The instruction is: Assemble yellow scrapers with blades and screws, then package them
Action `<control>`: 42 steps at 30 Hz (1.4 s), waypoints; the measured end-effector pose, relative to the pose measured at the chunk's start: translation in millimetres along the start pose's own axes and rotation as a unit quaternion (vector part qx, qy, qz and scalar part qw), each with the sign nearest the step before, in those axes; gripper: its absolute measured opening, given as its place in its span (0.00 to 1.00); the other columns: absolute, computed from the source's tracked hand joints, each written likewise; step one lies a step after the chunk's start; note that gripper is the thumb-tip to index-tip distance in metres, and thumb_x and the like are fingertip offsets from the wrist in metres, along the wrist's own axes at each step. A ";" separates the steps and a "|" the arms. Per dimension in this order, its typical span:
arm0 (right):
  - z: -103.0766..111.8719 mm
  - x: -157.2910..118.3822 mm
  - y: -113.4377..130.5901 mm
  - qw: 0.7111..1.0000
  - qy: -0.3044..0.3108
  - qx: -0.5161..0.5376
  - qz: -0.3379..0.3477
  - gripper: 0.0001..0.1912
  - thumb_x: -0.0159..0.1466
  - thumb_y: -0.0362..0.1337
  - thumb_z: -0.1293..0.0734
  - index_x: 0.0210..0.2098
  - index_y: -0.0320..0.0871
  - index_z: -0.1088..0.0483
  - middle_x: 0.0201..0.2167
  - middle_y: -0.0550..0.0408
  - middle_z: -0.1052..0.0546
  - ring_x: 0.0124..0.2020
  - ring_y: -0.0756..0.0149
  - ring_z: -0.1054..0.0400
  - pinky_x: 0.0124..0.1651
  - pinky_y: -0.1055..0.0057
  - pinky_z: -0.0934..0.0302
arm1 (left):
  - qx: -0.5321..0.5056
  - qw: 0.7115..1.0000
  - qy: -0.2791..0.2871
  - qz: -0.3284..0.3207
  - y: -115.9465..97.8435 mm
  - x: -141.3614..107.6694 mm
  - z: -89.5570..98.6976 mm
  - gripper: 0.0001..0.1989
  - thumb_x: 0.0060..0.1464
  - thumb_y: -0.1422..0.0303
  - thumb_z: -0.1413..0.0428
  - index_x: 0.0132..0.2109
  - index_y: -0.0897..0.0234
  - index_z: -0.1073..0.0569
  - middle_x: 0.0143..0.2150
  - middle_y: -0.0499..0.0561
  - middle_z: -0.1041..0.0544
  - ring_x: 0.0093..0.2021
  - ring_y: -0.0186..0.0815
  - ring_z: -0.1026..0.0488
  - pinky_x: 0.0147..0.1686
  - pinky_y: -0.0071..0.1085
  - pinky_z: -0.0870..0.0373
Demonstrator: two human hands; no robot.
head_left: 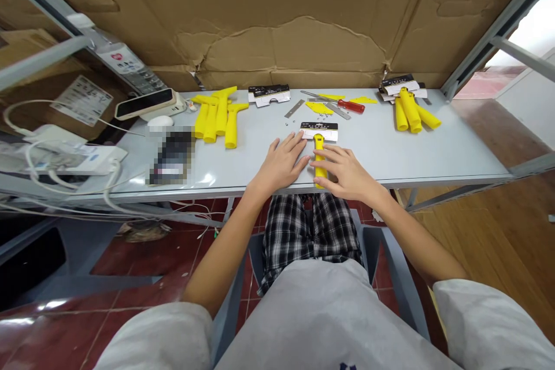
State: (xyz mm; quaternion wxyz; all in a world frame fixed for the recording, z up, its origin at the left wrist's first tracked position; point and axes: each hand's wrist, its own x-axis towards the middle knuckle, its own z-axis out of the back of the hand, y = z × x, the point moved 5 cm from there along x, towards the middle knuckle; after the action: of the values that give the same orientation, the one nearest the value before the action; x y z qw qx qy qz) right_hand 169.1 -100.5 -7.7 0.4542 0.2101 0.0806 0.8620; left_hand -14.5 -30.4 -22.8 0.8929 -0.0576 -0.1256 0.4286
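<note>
A yellow handle (319, 169) lies upright in view near the table's front edge, its top overlapping a black-and-white card (319, 131). My right hand (344, 172) rests over the handle's right side, fingers spread and touching it. Left of the handle, my left hand (284, 163) lies flat on the table with its fingers apart and nothing held; its fingertips are by the card's left edge. Behind the card are loose yellow pieces (319, 108), metal blades (338, 111), small screws or nuts and a red-handled screwdriver (351, 106).
Several yellow handles (210, 121) stand left of centre, more (410, 111) lie at the right beside stacked cards (399, 85). Other cards (269, 94) sit at the back. At the left are a power bank (150, 105), a pixelated object (172, 157), a bottle (125, 63) and cables.
</note>
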 end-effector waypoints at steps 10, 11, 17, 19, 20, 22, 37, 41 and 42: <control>20.7 4.9 -68.7 0.967 -0.019 -0.129 -0.217 0.39 0.80 0.53 0.50 0.80 0.36 0.41 0.81 0.42 0.40 0.83 0.37 0.52 0.81 0.34 0.53 | 0.049 0.991 -0.016 0.121 8.5 -4.3 -7.0 0.36 0.78 0.54 0.59 0.77 0.80 0.35 0.83 0.76 0.43 0.84 0.61 0.49 0.81 0.57 0.52; 20.4 3.9 -77.4 0.961 -0.002 -0.135 -0.241 0.40 0.79 0.54 0.51 0.81 0.34 0.44 0.82 0.40 0.43 0.84 0.36 0.54 0.81 0.32 0.55 | 0.052 0.991 -0.011 0.123 8.4 -4.4 -8.1 0.37 0.78 0.54 0.60 0.77 0.81 0.35 0.82 0.76 0.43 0.84 0.61 0.49 0.81 0.58 0.52; 14.8 -0.9 -91.6 0.958 0.039 -0.127 -0.253 0.45 0.78 0.59 0.51 0.81 0.33 0.46 0.84 0.38 0.48 0.85 0.37 0.57 0.82 0.30 0.59 | 0.032 0.993 -0.019 0.109 7.9 -5.4 -8.4 0.36 0.77 0.52 0.60 0.79 0.71 0.38 0.84 0.67 0.45 0.84 0.60 0.48 0.80 0.61 0.52; 13.0 -1.8 -90.8 0.960 0.035 -0.137 -0.244 0.44 0.78 0.60 0.49 0.81 0.35 0.44 0.83 0.37 0.47 0.85 0.36 0.55 0.81 0.28 0.58 | 0.026 0.994 -0.019 0.102 8.3 -5.9 -8.3 0.36 0.77 0.52 0.59 0.80 0.68 0.38 0.84 0.65 0.44 0.84 0.61 0.48 0.80 0.62 0.53; 12.1 -2.1 -90.6 0.960 0.033 -0.141 -0.239 0.44 0.78 0.60 0.49 0.80 0.35 0.43 0.83 0.36 0.46 0.84 0.35 0.54 0.81 0.27 0.58 | 0.024 0.995 -0.020 0.100 8.5 -6.2 -8.3 0.35 0.77 0.52 0.59 0.80 0.67 0.38 0.84 0.65 0.43 0.84 0.61 0.48 0.80 0.63 0.52; 10.6 -2.7 -90.6 0.961 0.029 -0.145 -0.235 0.43 0.78 0.60 0.48 0.80 0.36 0.42 0.83 0.36 0.45 0.84 0.35 0.54 0.80 0.27 0.58 | 0.020 0.995 -0.024 0.097 9.0 -6.7 -8.1 0.35 0.77 0.52 0.58 0.81 0.63 0.39 0.84 0.63 0.43 0.84 0.61 0.48 0.80 0.64 0.52; 31.7 20.9 -50.0 0.946 -0.098 -0.108 -0.291 0.27 0.76 0.47 0.42 0.59 0.37 0.21 0.58 0.34 0.18 0.59 0.38 0.24 0.61 0.44 0.30 | 0.025 0.995 -0.025 0.097 9.6 -7.6 -6.3 0.35 0.77 0.50 0.59 0.80 0.63 0.36 0.84 0.62 0.42 0.83 0.61 0.47 0.79 0.63 0.50; 24.3 55.0 -14.1 0.949 -0.049 -0.107 -0.292 0.27 0.76 0.54 0.40 0.58 0.42 0.21 0.50 0.38 0.15 0.49 0.40 0.20 0.50 0.49 0.27 | 0.025 0.995 -0.031 0.097 8.9 -8.5 -4.4 0.34 0.76 0.51 0.58 0.79 0.61 0.35 0.83 0.61 0.40 0.83 0.60 0.46 0.79 0.63 0.48; 20.0 62.6 -8.6 0.951 -0.022 -0.116 -0.286 0.26 0.76 0.54 0.40 0.57 0.41 0.21 0.49 0.37 0.15 0.49 0.40 0.20 0.50 0.49 0.27 | 0.024 0.995 -0.030 0.097 9.0 -8.7 -4.5 0.34 0.76 0.51 0.58 0.79 0.62 0.34 0.83 0.62 0.40 0.83 0.60 0.46 0.79 0.63 0.48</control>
State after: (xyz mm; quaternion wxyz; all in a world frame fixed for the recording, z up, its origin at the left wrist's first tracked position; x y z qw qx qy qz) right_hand 153.1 -45.5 25.5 0.7048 0.1432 0.0271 0.6943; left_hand -25.2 -31.6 -30.5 0.8442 -0.0347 -0.1357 0.5174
